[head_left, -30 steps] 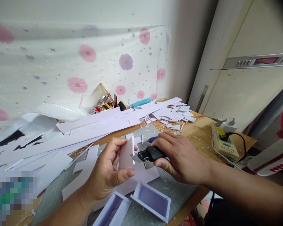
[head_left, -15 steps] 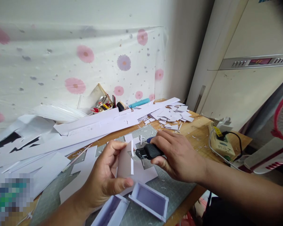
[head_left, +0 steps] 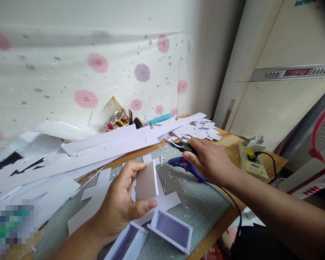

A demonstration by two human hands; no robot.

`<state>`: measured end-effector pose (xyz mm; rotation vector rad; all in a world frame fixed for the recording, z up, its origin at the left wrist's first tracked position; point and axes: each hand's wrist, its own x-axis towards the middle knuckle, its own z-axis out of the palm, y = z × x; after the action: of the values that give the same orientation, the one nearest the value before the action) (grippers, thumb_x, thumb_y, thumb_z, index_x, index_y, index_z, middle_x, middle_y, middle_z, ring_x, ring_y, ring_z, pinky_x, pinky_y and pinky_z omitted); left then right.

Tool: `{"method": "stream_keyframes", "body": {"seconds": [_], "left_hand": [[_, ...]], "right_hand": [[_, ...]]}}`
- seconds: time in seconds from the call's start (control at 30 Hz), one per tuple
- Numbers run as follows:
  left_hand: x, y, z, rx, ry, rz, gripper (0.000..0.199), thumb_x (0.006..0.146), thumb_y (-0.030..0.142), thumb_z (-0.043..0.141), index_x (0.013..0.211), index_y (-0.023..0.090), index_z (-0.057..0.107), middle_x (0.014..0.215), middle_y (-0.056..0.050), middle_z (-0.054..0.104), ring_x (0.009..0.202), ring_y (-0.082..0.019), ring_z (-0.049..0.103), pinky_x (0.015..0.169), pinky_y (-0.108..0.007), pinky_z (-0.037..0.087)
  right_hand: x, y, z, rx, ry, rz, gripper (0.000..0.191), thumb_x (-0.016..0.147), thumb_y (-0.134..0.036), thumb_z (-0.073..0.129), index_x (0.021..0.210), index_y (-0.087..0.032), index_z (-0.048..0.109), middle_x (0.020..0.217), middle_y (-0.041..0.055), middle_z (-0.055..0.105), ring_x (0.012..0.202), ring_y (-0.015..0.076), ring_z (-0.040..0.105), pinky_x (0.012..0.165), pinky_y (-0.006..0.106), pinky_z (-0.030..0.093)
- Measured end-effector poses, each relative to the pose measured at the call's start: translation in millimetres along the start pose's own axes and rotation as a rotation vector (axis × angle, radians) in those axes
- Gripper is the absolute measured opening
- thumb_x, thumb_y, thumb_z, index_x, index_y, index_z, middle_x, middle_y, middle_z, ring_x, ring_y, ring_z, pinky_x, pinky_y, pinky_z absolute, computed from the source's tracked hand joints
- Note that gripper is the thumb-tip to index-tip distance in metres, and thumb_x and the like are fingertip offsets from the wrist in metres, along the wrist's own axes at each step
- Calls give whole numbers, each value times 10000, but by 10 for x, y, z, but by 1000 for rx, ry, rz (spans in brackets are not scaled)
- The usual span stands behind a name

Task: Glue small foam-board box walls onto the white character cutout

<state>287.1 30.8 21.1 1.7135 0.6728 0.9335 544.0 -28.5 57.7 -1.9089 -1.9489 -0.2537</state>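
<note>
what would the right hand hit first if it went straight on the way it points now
Probably the long white strip, with the black tool in the right hand touching it first; the hand's height is hard to judge, so it might pass over.

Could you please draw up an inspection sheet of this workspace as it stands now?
Surface: grey cutting mat on a wooden table.
Job's things: white board piece, black-handled cutter, blue glue gun, two open white boxes.
Clutter: loose scraps and long white strips toward the back.
Hands: left hand holds the board piece; right hand grips the cutter.
Cables: glue gun's black cable runs over the table edge; black plug in the power strip.
Surroundings: flowered sheet behind; pale cabinet at right.
</note>
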Motion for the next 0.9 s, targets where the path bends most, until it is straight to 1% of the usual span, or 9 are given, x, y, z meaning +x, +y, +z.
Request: {"method": "stream_keyframes", "body": {"seconds": [0.13,0.27,0.37,0.5,0.6,0.67,0.77,0.83,0.9], "left_hand": [[84,-48,7,235,115,22,564,665,378,840,1123,237,543,1032,-59,657,894,-218,639,756,-318,517],[147,-43,31,411,205,-25,514,661,319,798,1106,239,552,975,-20,658,780,-190,625,680,-302,503],[190,-32,28,395,213,-57,567,617,310,845,1119,241,591,992,-25,668,797,-203,633,694,-307,509],[215,-36,-2,306,228,-68,689,526,333,926,1148,238,646,1084,-71,684,910,-258,644,727,-315,508],[214,-58,-25,228,221,-76,717,556,334,921,1205,230,636,1160,-89,683,956,-265,643,752,-309,502],[222,-90,-39,175,206,-70,681,660,371,866,1270,225,601,1195,-89,680,997,-258,641,819,-320,498],[256,-150,-52,78,204,-77,584,804,444,742,1312,207,578,1105,-74,710,944,-223,635,814,-306,478],[286,-180,-49,1,237,-100,531,817,459,716,1265,194,611,1044,-65,723,839,-191,612,724,-281,462],[311,-195,-39,-84,268,-136,474,778,447,748,1162,186,651,1010,-60,728,781,-172,593,673,-270,450]], "right_hand": [[74,128,7,-59,-118,66,397,1030,-477,338,1026,-196,618,1004,106,692,900,259,650,694,321,385],[187,478,272,-127,-233,231,417,1023,-423,351,1121,-151,651,1139,179,698,1021,309,659,777,360,442],[205,711,545,-120,-316,259,341,968,-327,473,1119,-112,690,1112,210,713,993,313,678,797,368,466],[176,789,733,-71,-332,231,294,900,-258,569,1093,-90,713,1106,227,708,1005,323,666,871,406,475],[175,753,679,-3,-246,180,342,912,-241,546,1188,-83,674,1238,239,645,1182,338,571,1012,466,406],[176,743,584,80,-216,132,359,924,-210,494,1225,-101,657,1271,204,630,1203,303,553,1034,439,396],[144,761,423,242,-318,53,348,817,-116,510,1100,-138,710,1039,96,712,943,210,649,832,306,497],[99,768,345,340,-433,-10,349,726,-102,559,1027,-159,726,881,29,712,783,170,647,695,255,504],[50,742,322,472,-538,-50,319,696,-161,640,1004,-172,721,830,0,695,739,160,631,653,246,497]]}}
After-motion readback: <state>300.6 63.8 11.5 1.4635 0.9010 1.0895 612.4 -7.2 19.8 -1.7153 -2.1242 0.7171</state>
